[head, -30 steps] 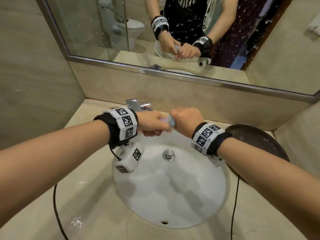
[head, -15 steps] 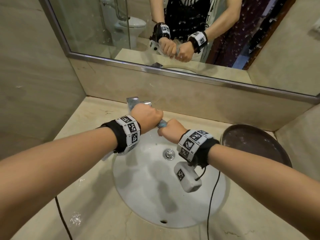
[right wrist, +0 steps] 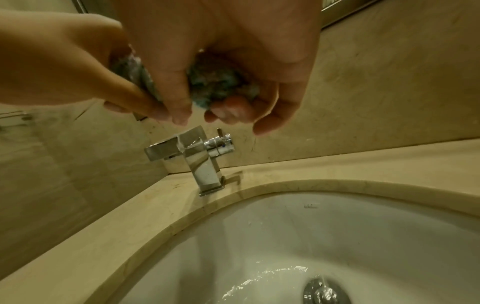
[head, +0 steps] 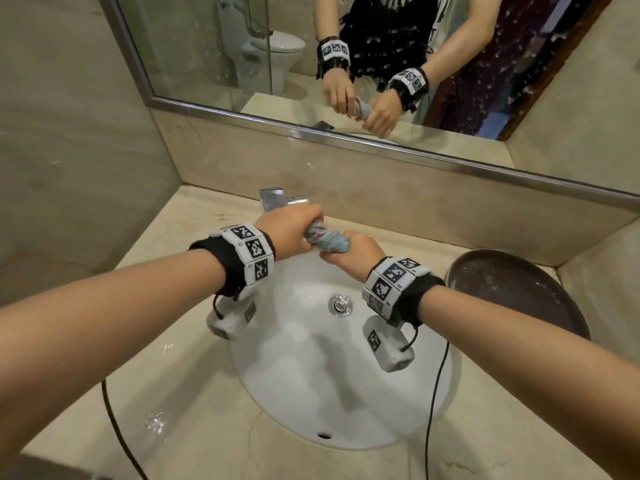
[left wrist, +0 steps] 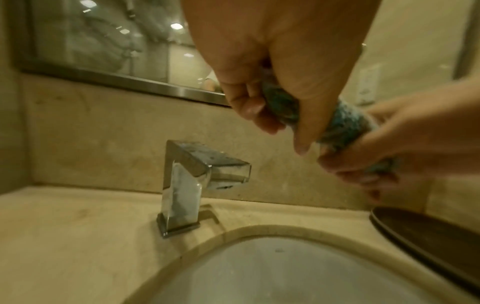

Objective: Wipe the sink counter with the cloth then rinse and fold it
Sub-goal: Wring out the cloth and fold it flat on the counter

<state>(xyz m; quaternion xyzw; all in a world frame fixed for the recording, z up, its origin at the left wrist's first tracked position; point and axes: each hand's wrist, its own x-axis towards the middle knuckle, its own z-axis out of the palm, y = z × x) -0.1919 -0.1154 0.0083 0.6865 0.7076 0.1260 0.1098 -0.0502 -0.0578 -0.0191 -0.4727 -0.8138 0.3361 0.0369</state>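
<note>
A blue and grey cloth [head: 325, 239] is twisted into a tight roll above the back of the white sink basin [head: 304, 382]. My left hand [head: 290, 233] grips its far end and my right hand [head: 354, 253] grips its near end, fingers curled round it. In the left wrist view the cloth [left wrist: 340, 123] runs from my left hand [left wrist: 272, 98] down to the right hand [left wrist: 384, 156]. In the right wrist view the cloth [right wrist: 218, 82] bulges from my right hand's [right wrist: 215, 98] fist. Thin streams of water run down in front of the faucet [right wrist: 200, 156] and at the drain [right wrist: 324, 292].
The chrome faucet [head: 277, 199] stands just behind my hands on the beige marble counter [head: 187, 403]. A dark round tray [head: 519, 289] lies on the counter at the right. The mirror [head: 346, 64] and walls close in the back and both sides. Water drops sit on the counter's front left.
Both hands have turned against each other on the cloth, so more of the twisted roll shows between them. The hands stayed above the back of the basin; the head view moved closer.
</note>
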